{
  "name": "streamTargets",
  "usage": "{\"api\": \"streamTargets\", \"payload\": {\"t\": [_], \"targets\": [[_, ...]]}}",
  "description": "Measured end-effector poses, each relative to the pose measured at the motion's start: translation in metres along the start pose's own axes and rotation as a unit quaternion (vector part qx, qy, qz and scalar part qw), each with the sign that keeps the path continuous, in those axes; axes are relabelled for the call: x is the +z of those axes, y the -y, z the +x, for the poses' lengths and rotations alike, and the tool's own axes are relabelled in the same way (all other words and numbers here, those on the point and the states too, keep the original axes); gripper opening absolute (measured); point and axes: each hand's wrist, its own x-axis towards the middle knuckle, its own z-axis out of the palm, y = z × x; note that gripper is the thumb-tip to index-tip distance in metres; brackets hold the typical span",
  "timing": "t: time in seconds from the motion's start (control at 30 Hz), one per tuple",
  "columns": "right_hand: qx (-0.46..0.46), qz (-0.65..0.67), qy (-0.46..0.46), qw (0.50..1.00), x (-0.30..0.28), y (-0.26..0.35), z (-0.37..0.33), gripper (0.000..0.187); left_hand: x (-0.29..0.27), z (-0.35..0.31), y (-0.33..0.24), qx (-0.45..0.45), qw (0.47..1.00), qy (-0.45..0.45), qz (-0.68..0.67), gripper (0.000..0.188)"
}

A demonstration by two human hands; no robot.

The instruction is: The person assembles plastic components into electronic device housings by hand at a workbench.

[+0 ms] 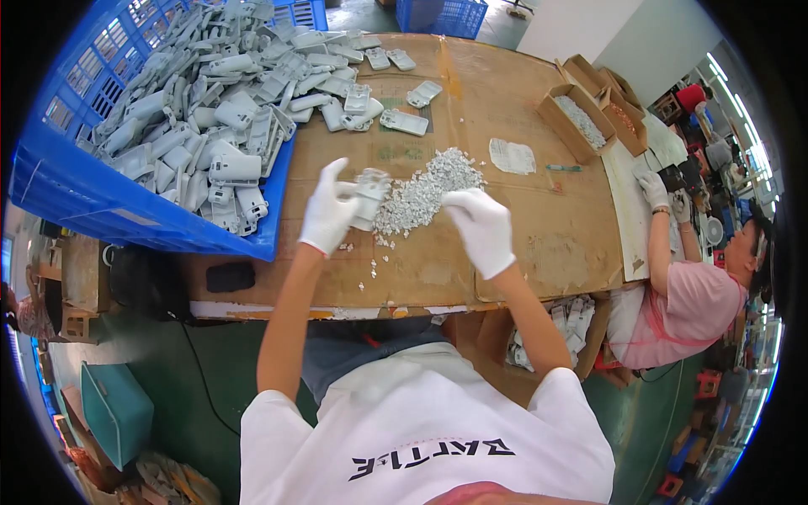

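Note:
My left hand [329, 210], in a white glove, holds a light grey plastic housing [369, 197] by its left edge, with the inner side facing up. The housing is at the left edge of a heap of small white parts [431, 187] on the cardboard-covered table [404, 273]. Over the heap's right side, my right hand [484, 229], also gloved, has its thumb and fingertips pinched together. Anything between those fingertips is too small to make out. A few stray parts [373, 268] are scattered toward me.
A tipped blue crate [139, 215] spills many grey housings [210, 109] onto the table's left. Loose housings [404, 122] lie beyond my hands. Cardboard boxes [581, 126], a paper slip [512, 156] and a pen [564, 167] lie right. A co-worker [686, 311] sits at the right edge.

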Motion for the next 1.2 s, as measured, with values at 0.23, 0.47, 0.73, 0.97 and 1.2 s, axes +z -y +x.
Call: {"api": "streamTargets", "payload": {"t": [0.23,0.47,0.73,0.97,1.2], "targets": [[0.062,0.075,0.01,0.995,0.035,0.028,0.007,0.015,0.061,-0.05,-0.068,0.055,0.997,-0.045,0.004,0.048],[-0.019,0.004,-0.022,1.0,0.035,0.03,0.017,0.021,0.07,-0.058,-0.084,0.088,0.992,-0.085,0.011,0.04],[0.217,0.295,0.224,0.903,0.011,0.011,0.036,0.016,0.071,-0.058,-0.078,0.134,0.984,-0.074,0.085,0.041],[0.159,0.204,0.14,0.956,0.025,0.017,0.024,0.011,0.071,-0.054,-0.08,0.143,0.985,-0.07,0.071,0.04],[0.191,0.243,0.062,0.949,0.032,0.015,0.017,0.006,0.076,-0.058,-0.084,0.157,0.983,-0.075,0.048,0.038]]}}
